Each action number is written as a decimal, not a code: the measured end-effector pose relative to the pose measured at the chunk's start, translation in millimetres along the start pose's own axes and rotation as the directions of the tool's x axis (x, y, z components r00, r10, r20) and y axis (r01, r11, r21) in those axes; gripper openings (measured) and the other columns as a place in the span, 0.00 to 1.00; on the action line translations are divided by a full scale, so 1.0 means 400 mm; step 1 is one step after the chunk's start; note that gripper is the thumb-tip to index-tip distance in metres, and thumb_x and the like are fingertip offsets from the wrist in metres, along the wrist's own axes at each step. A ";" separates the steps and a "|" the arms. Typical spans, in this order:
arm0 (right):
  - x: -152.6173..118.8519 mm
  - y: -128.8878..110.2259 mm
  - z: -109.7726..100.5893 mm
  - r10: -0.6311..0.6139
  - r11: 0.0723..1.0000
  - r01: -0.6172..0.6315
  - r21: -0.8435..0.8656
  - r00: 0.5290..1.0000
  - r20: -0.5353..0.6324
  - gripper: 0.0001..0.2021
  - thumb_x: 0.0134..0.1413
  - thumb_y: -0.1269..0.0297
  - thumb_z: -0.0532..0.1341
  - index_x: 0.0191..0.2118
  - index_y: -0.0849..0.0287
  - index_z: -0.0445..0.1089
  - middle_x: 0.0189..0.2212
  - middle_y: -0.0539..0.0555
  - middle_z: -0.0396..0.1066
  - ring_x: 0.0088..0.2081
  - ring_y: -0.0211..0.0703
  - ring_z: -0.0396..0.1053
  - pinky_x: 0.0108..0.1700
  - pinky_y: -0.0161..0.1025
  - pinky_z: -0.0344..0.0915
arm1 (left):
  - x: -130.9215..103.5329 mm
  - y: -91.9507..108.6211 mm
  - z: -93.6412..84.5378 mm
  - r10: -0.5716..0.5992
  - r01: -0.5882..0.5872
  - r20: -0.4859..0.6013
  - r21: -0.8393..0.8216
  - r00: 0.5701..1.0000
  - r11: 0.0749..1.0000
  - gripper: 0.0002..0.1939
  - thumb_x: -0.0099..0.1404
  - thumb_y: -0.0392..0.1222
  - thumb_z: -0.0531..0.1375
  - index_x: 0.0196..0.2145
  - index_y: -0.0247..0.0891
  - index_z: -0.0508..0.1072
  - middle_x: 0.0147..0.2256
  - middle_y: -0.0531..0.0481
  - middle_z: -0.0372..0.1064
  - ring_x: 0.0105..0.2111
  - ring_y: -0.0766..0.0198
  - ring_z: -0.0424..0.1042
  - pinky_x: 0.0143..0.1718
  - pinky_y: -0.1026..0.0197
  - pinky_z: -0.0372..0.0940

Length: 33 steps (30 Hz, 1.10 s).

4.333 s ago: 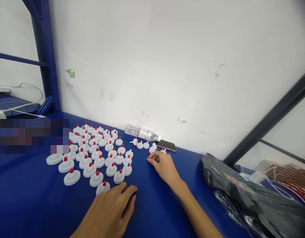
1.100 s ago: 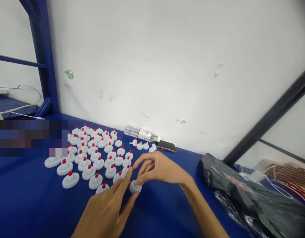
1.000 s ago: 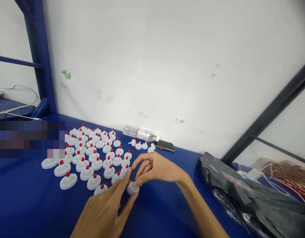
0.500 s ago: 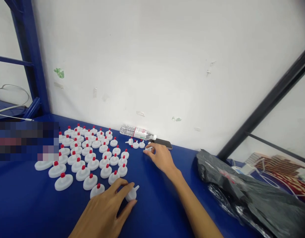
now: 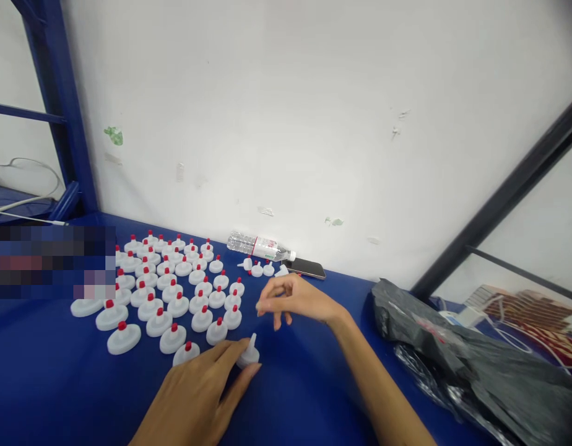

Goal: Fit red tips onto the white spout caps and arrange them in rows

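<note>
My left hand (image 5: 207, 387) rests low at the front of the blue table, thumb and fingers closed around a white nozzle cap (image 5: 249, 357). This round cap stands with its thin spout pointing up, and no red tip shows on it. Just above and to the right, my right hand (image 5: 298, 300) hangs over the table with thumb and forefinger pinched together. Anything between those fingertips is hidden or too small to name. Left of my hands stand several rows of white nozzle caps with red tips (image 5: 172, 337). A few smaller loose caps (image 5: 257, 270) lie beyond my right hand.
A clear water bottle (image 5: 266, 247) lies along the wall, with a dark phone (image 5: 307, 267) beside its cap. A grey plastic bag (image 5: 453, 347) covers the table's right side. A blue post (image 5: 70, 105) rises at left, a dark bar (image 5: 499, 198) slants at right.
My right hand has drawn back from the loose caps toward my left hand, fingers pinched. In my left hand, the nozzle cap has tipped more upright.
</note>
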State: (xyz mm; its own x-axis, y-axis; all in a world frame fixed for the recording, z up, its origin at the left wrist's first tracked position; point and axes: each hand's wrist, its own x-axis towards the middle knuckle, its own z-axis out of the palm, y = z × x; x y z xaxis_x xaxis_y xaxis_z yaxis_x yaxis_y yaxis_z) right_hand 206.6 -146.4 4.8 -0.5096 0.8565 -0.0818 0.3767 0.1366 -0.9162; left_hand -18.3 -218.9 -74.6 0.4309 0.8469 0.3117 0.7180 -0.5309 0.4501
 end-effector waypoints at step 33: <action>0.008 0.025 0.024 0.078 0.980 -0.131 0.150 0.944 0.320 0.13 0.47 0.58 0.76 0.37 0.59 0.80 0.32 0.50 0.79 0.33 0.36 0.76 0.34 0.29 0.69 | 0.008 0.022 -0.027 -0.214 0.211 0.170 0.039 0.962 0.977 0.28 0.73 0.46 0.54 0.69 0.48 0.62 0.49 0.47 0.81 0.45 0.48 0.81 0.45 0.51 0.72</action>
State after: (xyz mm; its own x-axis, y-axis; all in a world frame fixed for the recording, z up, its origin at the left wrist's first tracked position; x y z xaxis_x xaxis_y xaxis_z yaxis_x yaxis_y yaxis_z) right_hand 201.2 -147.0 -8.6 -0.6993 0.6603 -0.2739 0.3201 -0.0533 -0.9459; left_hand -16.6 -221.0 -60.6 0.3537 0.9334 0.0610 0.8135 -0.3391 0.4725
